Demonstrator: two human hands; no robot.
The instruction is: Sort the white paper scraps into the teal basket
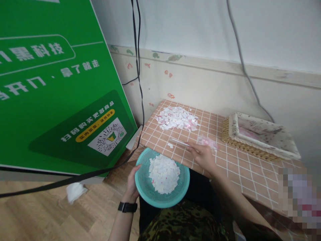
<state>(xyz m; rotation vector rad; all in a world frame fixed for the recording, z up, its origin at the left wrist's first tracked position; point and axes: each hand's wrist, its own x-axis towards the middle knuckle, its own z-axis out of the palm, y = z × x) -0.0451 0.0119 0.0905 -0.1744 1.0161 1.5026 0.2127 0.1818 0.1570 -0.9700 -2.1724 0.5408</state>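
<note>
1. We see one left hand (132, 182) curled around the rim of one green colander (143, 177), beside the table (233, 160); it holds one scrap heap (164, 174).
2. We see one right hand (202, 155), fingers pinched on one thin tool (179, 142), near a second heap (177, 117).

A scan-to-buy QR code (107, 136) on 1 green panel (60, 90) suggests a shop.

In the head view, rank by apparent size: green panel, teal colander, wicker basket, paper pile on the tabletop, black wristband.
1. Green panel
2. Teal colander and wicker basket: too alike to rank
3. Paper pile
4. Black wristband
</note>
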